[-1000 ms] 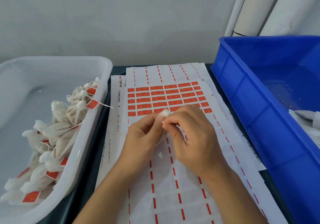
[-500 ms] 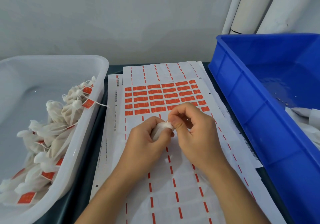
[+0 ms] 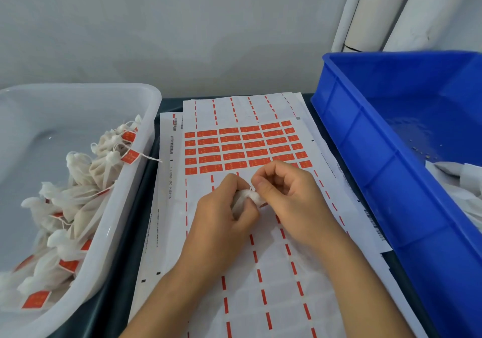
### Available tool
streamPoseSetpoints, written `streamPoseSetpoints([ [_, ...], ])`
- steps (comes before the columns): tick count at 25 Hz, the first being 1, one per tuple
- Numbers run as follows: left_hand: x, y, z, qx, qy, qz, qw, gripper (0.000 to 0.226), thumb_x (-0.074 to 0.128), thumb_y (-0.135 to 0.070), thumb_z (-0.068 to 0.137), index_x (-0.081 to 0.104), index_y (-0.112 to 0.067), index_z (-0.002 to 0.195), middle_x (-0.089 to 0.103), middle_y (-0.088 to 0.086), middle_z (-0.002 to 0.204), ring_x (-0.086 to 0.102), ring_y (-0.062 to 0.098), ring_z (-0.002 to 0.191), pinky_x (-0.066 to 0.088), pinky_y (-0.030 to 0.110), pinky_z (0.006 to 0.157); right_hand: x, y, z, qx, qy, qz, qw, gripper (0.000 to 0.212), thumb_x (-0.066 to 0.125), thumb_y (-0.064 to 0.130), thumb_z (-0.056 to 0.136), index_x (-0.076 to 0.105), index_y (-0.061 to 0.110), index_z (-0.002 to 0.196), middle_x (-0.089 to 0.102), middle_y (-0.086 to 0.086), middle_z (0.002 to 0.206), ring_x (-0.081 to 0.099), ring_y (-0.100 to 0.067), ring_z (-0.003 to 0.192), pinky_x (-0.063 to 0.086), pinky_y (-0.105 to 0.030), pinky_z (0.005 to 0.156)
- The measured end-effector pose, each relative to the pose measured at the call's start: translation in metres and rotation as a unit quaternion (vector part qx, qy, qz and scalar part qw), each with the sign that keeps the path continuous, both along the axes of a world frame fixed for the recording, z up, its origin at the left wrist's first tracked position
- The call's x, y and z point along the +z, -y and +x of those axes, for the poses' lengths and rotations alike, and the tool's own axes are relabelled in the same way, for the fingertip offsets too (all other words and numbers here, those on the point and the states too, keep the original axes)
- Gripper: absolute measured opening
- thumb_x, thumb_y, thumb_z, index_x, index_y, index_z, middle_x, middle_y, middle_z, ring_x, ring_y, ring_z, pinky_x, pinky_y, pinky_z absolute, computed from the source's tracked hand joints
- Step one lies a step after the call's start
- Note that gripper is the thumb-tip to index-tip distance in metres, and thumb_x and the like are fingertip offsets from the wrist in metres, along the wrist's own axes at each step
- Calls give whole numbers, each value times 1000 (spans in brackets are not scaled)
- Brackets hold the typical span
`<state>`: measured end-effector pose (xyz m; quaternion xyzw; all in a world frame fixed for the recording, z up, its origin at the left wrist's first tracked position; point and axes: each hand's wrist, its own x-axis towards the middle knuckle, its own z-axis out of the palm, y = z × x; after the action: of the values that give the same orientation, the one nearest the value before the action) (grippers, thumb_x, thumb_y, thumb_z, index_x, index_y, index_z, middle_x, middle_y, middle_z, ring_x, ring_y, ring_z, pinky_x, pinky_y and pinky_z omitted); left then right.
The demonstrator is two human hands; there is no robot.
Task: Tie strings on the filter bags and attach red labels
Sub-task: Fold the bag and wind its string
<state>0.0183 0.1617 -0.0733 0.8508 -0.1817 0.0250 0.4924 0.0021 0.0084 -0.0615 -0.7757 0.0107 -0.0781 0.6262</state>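
Left hand [image 3: 221,215] grips a small filter bag [image 3: 241,202] above the label sheet [image 3: 245,149]; right hand [image 3: 284,194] pinches what seems its string. Light, soft, crushable: hold at the gathered neck.

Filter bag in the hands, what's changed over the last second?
The right hand opened away from the left hand, its fingers now pinching the filter bag top. The left hand keeps gripping the bag. White tub, blue crate and label sheet unchanged.
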Motion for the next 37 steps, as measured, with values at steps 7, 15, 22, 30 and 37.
streamPoseSetpoints([
  [7, 3, 0, 2, 38, 11, -82, 996, 11, 66, -24, 99, 65, -33, 92, 68, -19, 83, 66, 6, 80, 49, 9, 61, 1, -1, 1, 13, -58, 78, 995, 6, 69, 26, 98, 76, 26, 97, 76, 10, 88, 74, -9, 86, 59, -18, 70],
  [15, 5, -5, 10, 56, -71, -153, 984, 7, 69, -29, 98, 73, -29, 93, 74, -10, 89, 71, 13, 90, 60, 22, 78, -2, -1, 1, 7, -35, -50, 998, 6, 69, 36, 97, 75, 35, 95, 72, 22, 89, 67, 2, 90, 58, -17, 71],
  [22, 5, -7, 13, 50, -117, -166, 978, 13, 64, -25, 101, 73, -23, 92, 75, -2, 87, 72, 20, 86, 63, 33, 75, -2, -5, 0, -13, 99, -98, 990, 21, 69, 41, 95, 69, 38, 116, 67, 25, 113, 63, -5, 112, 55, -14, 86],
  [30, 15, -11, 12, -31, -176, -160, 971, 27, 59, -48, 94, 74, -30, 81, 74, -1, 85, 70, 23, 89, 59, 38, 86, -2, -5, 0, -34, 113, -65, 991, 10, 72, 32, 95, 70, 39, 102, 71, 26, 100, 67, 0, 101, 52, -7, 80],
  [37, 17, -10, 10, -23, -187, -167, 968, 31, 57, -37, 103, 75, -28, 79, 73, 1, 83, 69, 26, 90, 56, 35, 86, -2, -6, -1, -60, 170, -140, 974, 7, 69, 34, 95, 68, 30, 101, 69, 24, 95, 66, 0, 99, 51, -7, 82],
])
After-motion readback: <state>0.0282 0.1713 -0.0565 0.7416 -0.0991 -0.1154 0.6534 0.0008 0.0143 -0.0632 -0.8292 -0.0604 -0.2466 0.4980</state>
